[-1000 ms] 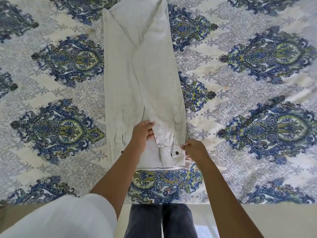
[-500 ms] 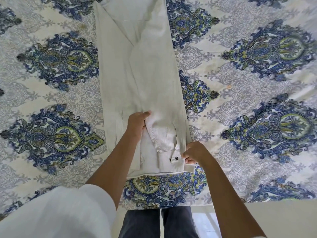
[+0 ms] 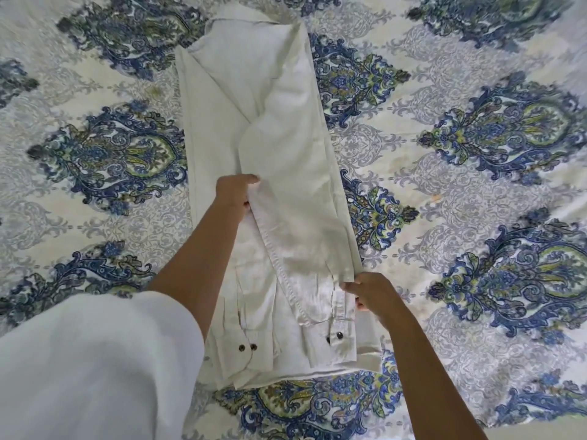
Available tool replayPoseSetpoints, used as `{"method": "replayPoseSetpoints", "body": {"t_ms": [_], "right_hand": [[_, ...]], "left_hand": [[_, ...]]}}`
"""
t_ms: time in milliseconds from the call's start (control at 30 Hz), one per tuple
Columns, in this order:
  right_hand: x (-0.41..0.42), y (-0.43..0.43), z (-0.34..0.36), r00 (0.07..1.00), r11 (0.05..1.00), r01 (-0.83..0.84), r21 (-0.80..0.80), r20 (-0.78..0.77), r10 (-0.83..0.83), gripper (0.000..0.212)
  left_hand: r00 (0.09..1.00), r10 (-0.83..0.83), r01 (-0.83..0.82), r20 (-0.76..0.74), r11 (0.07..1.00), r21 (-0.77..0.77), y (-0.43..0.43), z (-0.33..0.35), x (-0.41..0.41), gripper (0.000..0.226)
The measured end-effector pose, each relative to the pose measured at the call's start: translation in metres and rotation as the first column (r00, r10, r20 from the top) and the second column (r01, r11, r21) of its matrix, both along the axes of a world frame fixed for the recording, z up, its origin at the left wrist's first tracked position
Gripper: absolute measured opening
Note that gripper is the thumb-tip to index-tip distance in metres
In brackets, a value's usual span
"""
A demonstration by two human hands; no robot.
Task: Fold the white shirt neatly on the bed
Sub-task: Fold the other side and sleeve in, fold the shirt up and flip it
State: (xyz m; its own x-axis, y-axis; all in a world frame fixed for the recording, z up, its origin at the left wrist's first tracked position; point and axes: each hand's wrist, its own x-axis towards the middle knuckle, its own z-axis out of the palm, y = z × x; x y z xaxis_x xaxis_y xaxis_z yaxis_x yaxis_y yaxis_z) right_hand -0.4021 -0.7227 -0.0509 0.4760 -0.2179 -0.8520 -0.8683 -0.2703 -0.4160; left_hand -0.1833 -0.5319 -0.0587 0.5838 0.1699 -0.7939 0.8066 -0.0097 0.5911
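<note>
The white shirt (image 3: pixel 279 147) lies as a long narrow strip on the patterned bed cover (image 3: pixel 476 185), collar end far from me, both sleeves folded lengthwise on top. Two buttoned cuffs show at the near end. My left hand (image 3: pixel 233 192) grips the inner edge of the upper sleeve about halfway along the strip, thumb over the fabric. My right hand (image 3: pixel 370 290) pinches the shirt's right edge just above the cuff with the dark buttons. Part of the shirt's left side is hidden under my left forearm.
The bed cover is white with blue and green paisley medallions and spreads out on all sides of the shirt. My white sleeve (image 3: pixel 89 360) fills the lower left. The bed's near edge runs along the bottom right corner.
My left hand has slid farther up the sleeve, away from me. My right hand keeps its hold by the cuff. The view has shifted closer and lower, so the collar end is now in view.
</note>
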Motion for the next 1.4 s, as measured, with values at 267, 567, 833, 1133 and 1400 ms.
{"method": "replayPoseSetpoints", "body": {"t_ms": [267,567,833,1133,1400], "right_hand": [[0.097,0.004,0.01,0.986,0.993,-0.074,-0.093,0.14,0.087,0.034],[0.179,-0.002,-0.009,0.98,0.959,0.091,-0.27,0.195,-0.038,0.017],[0.256,0.0,-0.015,0.714,0.829,0.014,-0.559,0.586,0.383,0.035],[0.374,-0.025,-0.066,0.607,0.433,-0.342,-0.834,0.156,0.78,0.05],[0.335,0.019,-0.064,0.249,0.246,-0.436,-0.866,0.146,0.957,0.06]], "left_hand": [[0.708,-0.682,0.352,0.184,0.566,0.746,-0.016,-0.003,0.063,0.047],[0.739,-0.64,0.407,0.211,0.673,0.618,-0.016,-0.019,0.103,0.019],[0.695,-0.67,0.435,0.261,0.681,0.589,-0.015,-0.028,0.11,0.02],[0.719,-0.651,0.408,0.243,0.678,0.611,-0.013,-0.043,0.107,0.021],[0.719,-0.662,0.421,0.214,0.659,0.624,-0.013,-0.043,0.109,0.02]]}}
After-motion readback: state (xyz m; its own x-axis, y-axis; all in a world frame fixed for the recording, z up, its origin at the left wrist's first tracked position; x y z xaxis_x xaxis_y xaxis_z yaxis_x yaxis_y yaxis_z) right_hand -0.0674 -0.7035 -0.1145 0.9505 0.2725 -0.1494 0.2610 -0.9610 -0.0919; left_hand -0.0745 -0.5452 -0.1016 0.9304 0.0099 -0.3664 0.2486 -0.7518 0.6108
